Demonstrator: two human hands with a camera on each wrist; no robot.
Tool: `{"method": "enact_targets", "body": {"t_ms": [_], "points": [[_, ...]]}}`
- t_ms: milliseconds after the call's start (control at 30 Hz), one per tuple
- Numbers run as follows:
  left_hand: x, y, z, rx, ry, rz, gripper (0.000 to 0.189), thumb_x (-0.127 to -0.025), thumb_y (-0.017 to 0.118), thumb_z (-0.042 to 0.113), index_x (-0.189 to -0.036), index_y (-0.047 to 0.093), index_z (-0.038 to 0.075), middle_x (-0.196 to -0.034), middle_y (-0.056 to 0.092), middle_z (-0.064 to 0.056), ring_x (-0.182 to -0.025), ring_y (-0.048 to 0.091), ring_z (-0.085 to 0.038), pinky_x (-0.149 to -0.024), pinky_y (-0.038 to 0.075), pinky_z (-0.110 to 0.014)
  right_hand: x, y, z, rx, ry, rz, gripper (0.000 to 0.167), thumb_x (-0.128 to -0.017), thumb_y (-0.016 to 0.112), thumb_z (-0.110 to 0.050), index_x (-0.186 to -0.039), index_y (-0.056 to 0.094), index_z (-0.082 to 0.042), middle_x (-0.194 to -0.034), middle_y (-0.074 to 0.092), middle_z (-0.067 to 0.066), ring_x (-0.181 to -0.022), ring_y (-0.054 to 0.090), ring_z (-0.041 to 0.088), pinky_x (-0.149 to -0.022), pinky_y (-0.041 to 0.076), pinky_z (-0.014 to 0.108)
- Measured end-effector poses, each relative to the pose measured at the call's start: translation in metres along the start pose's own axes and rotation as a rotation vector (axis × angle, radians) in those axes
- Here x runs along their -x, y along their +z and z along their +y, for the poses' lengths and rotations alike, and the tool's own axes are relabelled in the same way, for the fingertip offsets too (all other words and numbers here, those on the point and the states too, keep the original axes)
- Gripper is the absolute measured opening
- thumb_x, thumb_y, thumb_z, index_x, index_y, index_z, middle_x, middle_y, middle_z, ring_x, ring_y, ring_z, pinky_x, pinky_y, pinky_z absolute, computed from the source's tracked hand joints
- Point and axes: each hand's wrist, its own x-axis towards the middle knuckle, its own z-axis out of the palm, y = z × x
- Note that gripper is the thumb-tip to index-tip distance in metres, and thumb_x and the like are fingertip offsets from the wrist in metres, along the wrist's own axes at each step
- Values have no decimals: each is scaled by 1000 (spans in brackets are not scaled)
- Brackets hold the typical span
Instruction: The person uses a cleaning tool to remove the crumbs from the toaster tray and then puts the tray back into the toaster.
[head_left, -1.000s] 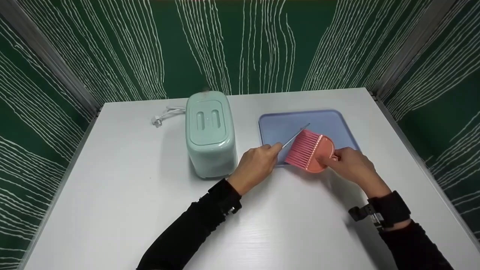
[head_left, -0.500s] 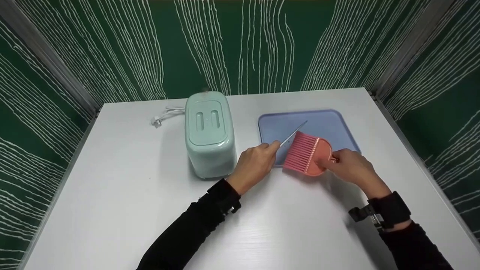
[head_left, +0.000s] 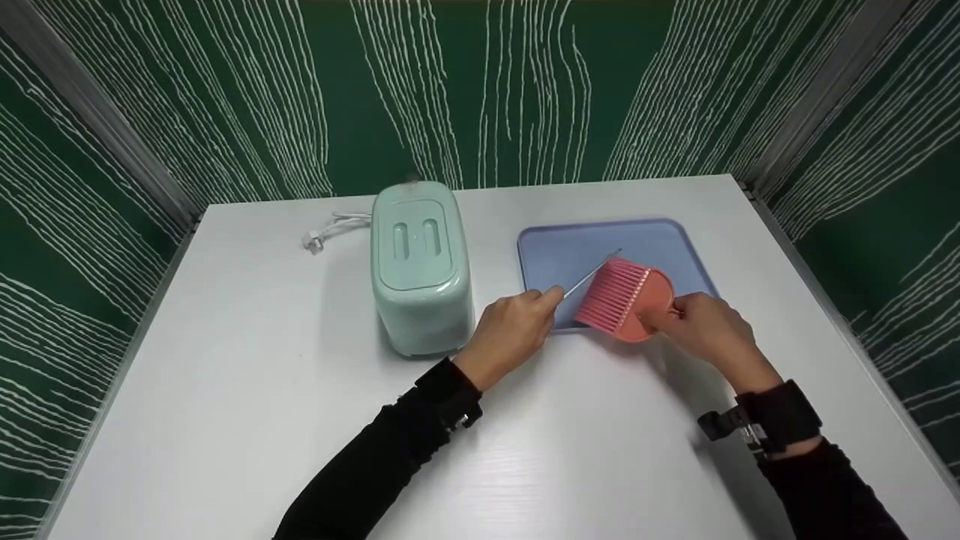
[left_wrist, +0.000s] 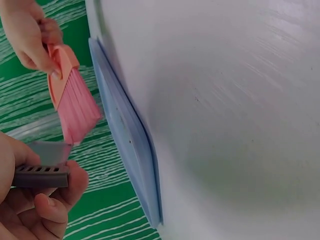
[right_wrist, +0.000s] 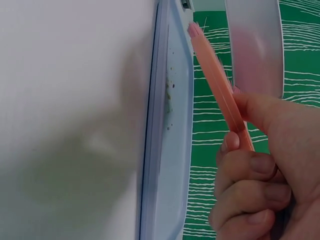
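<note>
My left hand (head_left: 517, 322) grips the dark slotted end of a thin, flat metal crumb tray (left_wrist: 40, 177). Its metal plate (right_wrist: 257, 50) appears edge-on in the head view, slanting over the blue tray (head_left: 544, 259). In my right hand (head_left: 709, 330) is a small orange brush (head_left: 651, 304) with pink bristles, pinched by its handle between thumb and fingers. The bristles (left_wrist: 80, 107) lie against the plate in the head view, and their far side is hidden. Dark crumbs (right_wrist: 169, 97) dot the blue tray below.
A mint-green toaster (head_left: 420, 262) with a lid stands left of the left hand. Behind it a white cord with a plug (head_left: 313, 241) lies on the white table (head_left: 225, 360). Green walls (head_left: 540, 90) with white streaks enclose the table's back and sides.
The brush first slid down and left along the plate, then came back up and right. My left hand and the crumb tray shifted only slightly.
</note>
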Motion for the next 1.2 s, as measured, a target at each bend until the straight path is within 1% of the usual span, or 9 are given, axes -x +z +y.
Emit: {"method": "enact_targets", "body": {"t_ms": [200,367,467,567,633,733,867,1033,1200], "points": [[-1,0,-1,2,-7,9,5,-106,62,10,-101,60,11,-68,61,-2,-55,62,-16,-49,54,-31,1,-3,4,15,9,24,60,-98,62,-70,-74,58,-16,-65,47,-4,-65,47,17,-54,34,32],[0,0,-3,62,-32,2,4,-105,62,9,-102,60,11,-69,62,-2,-56,60,-15,-49,53,-30,2,-5,6,4,11,52,59,-100,61,-68,-78,61,-13,-67,50,-2,-65,48,18,-55,35,32],[0,0,-4,121,-49,6,5,-107,60,9,-102,60,9,-67,60,-3,-56,53,-13,-49,47,-27,2,-7,8,-12,12,74,61,-100,61,-68,-85,66,-9,-70,55,1,-67,51,19,-56,37,32],[0,-1,-6,172,-67,12,7,-108,58,9,-101,60,8,-66,58,-3,-58,48,-11,-49,43,-25,1,-10,10,-26,15,94,66,-100,59,-70,-100,68,-5,-78,64,7,-71,57,22,-57,41,34],[1,-1,-6,194,-79,10,8,-109,58,10,-101,60,8,-66,58,-3,-59,48,-11,-50,43,-26,0,-13,12,-37,18,113,70,-100,59,-71,-109,69,-2,-86,69,12,-75,61,24,-58,42,34],[1,-2,-6,215,-100,5,8,-109,59,11,-101,61,9,-69,62,-2,-60,52,-11,-51,47,-28,-2,-17,18,-42,29,155,73,-101,58,-70,-115,69,1,-95,72,18,-81,64,28,-59,42,34],[2,-4,-6,234,-141,-11,8,-109,59,11,-101,61,9,-71,66,-3,-62,54,-11,-53,48,-29,-3,-19,27,-37,55,182,72,-103,56,-68,-111,67,2,-94,70,18,-81,63,30,-59,41,34],[3,-5,-7,253,-168,-30,10,-109,57,11,-100,60,10,-72,64,-1,-63,50,-10,-53,43,-25,-5,-19,39,-34,76,177,74,-104,53,-68,-112,67,4,-92,69,19,-79,61,29,-58,40,34],[4,-5,-8,291,-188,-28,10,-109,57,12,-101,61,9,-72,63,0,-64,51,-9,-55,40,-23,-7,-23,53,-42,103,216,72,-105,50,-65,-108,65,5,-95,67,22,-82,60,34,-58,40,35]]}}
